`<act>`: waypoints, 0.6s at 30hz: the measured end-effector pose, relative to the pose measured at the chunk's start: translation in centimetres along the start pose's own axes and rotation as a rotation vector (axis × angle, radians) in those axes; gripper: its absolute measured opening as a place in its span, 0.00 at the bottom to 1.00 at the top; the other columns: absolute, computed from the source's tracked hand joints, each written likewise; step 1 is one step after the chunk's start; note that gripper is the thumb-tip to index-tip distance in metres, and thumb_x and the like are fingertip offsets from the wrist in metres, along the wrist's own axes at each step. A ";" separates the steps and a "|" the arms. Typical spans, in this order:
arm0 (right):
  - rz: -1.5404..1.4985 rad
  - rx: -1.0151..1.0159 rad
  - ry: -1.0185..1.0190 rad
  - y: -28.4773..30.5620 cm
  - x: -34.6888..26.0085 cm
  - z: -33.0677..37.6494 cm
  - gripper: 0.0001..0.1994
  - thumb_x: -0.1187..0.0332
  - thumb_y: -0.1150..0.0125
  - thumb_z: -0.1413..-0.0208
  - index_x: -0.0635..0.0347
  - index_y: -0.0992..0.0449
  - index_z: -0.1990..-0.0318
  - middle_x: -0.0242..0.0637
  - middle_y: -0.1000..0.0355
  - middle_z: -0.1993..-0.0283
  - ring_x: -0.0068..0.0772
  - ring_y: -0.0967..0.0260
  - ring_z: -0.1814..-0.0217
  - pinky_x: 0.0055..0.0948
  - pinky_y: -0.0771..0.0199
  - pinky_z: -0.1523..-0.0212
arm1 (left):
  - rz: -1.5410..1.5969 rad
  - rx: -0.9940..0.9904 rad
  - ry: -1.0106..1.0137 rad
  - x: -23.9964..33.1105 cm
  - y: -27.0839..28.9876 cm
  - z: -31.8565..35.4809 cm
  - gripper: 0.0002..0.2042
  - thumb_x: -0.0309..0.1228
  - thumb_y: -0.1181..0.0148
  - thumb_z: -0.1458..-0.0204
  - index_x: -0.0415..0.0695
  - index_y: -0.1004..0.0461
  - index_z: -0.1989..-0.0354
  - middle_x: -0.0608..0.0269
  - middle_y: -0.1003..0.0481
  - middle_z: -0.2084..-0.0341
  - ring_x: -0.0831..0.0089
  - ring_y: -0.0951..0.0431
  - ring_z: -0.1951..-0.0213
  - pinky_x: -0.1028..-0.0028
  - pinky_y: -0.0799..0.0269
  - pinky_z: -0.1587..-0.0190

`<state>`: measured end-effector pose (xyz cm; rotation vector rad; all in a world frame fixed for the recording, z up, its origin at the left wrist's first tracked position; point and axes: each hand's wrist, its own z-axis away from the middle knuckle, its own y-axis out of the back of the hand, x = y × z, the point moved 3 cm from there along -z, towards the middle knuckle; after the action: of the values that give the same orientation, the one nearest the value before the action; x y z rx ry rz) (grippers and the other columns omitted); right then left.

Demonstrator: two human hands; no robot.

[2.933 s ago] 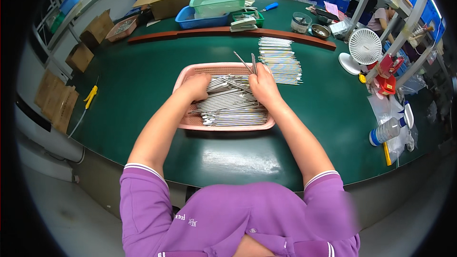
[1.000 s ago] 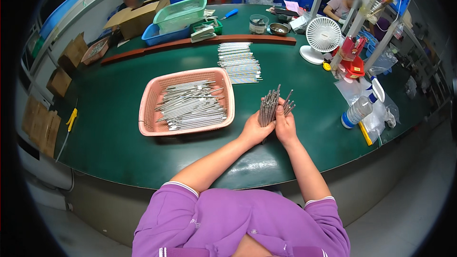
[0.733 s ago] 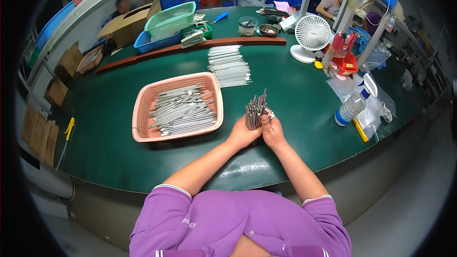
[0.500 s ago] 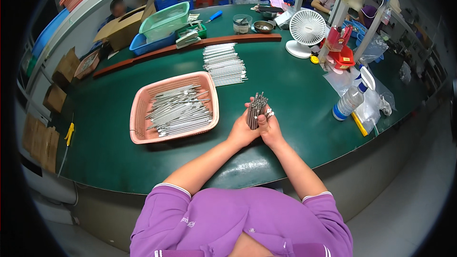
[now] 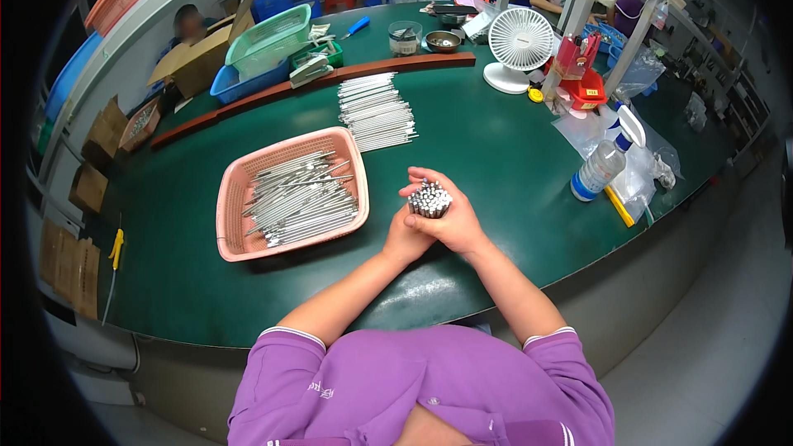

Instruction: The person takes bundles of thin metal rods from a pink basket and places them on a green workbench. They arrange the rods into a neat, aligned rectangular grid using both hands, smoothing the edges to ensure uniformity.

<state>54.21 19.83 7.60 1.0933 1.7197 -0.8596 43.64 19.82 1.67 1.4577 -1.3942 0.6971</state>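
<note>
Head view: the person's two hands meet over the green bench (image 5: 512, 157), just right of a pink tray (image 5: 234, 223). Between them stands a bundle of thin metal rods (image 5: 430, 198), held upright so that their ends face the camera. The left hand (image 5: 406, 235) cups the bundle from the near-left side, and the right hand (image 5: 453, 219) wraps around it from the right, fingers (image 5: 425, 175) curling over the far side. Both hands are pressed together around the bundle and grip it tightly; whether its lower end touches the bench cannot be told.

The pink tray holds a loose heap of similar rods (image 5: 301, 198), lying roughly lengthwise across it. Farther back on the bench lies a neat row of rods (image 5: 376, 111), set side by side, just short of a long brown wooden strip (image 5: 330, 83). To the right stand a small white fan (image 5: 516, 45) and, nearer the bench edge, a plastic bottle (image 5: 596, 169) on clear plastic bags. Behind the strip are a blue crate (image 5: 227, 91) with a green tray (image 5: 268, 33) stacked in it.
</note>
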 end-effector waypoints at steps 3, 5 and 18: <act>0.043 -0.051 0.024 0.4 0.3 -0.2 0.38 0.72 0.24 0.56 0.64 0.36 0.36 0.39 0.24 0.51 0.31 0.30 0.40 0.34 0.32 0.37 | -0.054 -0.015 -0.027 0.9 0.1 0.2 0.20 0.28 0.36 0.52 0.45 0.29 0.49 0.57 0.23 0.55 0.59 0.22 0.52 0.62 0.27 0.50; -0.036 -0.068 -0.043 0.3 0.0 -0.3 0.39 0.72 0.24 0.56 0.63 0.37 0.35 0.39 0.23 0.52 0.32 0.30 0.41 0.34 0.33 0.36 | -0.061 -0.015 0.007 0.1 0.2 0.8 0.20 0.28 0.35 0.53 0.45 0.28 0.49 0.57 0.23 0.54 0.58 0.22 0.52 0.62 0.26 0.49; -0.042 -0.453 -0.203 0.5 -0.8 -1.3 0.12 0.77 0.27 0.56 0.59 0.27 0.67 0.33 0.26 0.66 0.32 0.25 0.54 0.36 0.27 0.47 | 0.206 -0.331 0.169 -0.5 1.7 0.1 0.17 0.30 0.29 0.59 0.43 0.25 0.59 0.65 0.23 0.64 0.75 0.24 0.60 0.71 0.25 0.56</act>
<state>54.38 20.90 8.79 0.6464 1.6608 -0.5446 41.87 20.17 1.62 0.9846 -1.4607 0.6638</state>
